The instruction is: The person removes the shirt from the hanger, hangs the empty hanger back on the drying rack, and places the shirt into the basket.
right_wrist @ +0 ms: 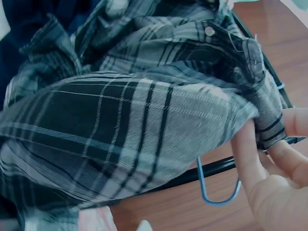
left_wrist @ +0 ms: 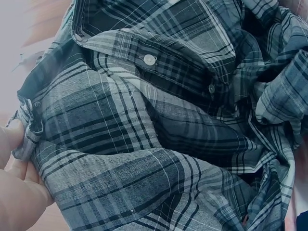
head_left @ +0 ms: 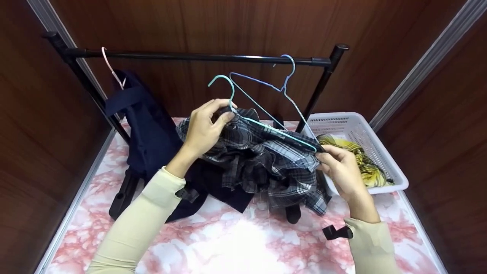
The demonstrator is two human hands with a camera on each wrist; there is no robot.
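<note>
We hold a plaid shirt (head_left: 258,160) up over the middle of the desk (head_left: 236,243), w/ a teal wire hanger (head_left: 266,127) threaded into it. Our left hand (head_left: 203,131) grips the shirt at the collar end, right under the hanger's hook; fingers (head_left: 224,116) curl round the bunched cloth there, thumb on the near side. In the left wrist view the cloth edge sits pinched against the fingers (left_wrist: 12,139) at the frame's left, a white button (left_wrist: 150,59) further up the placket. Our right hand (head_left: 342,169) pinches the shirt's other shoulder, approx. where the hanger's arm ends; in the right wrist view the fingers (right_wrist: 250,159) clamp a fold of plaid, wire loop showing just below.

The rest of the shirt hangs crumpled btwn the two hands, lower hem close above the desk; touching or not, we can't tell.

Behind: a black rail (head_left: 198,57) across the back of the desk, w/ a blue hanger (head_left: 283,85) on it near the right post, a pink hanger (head_left: 112,68) carrying a navy garment (head_left: 152,129) at the left. A white basket (head_left: 357,129) sits at the desk's right edge, yellow plaid cloth (head_left: 365,163) inside.
</note>
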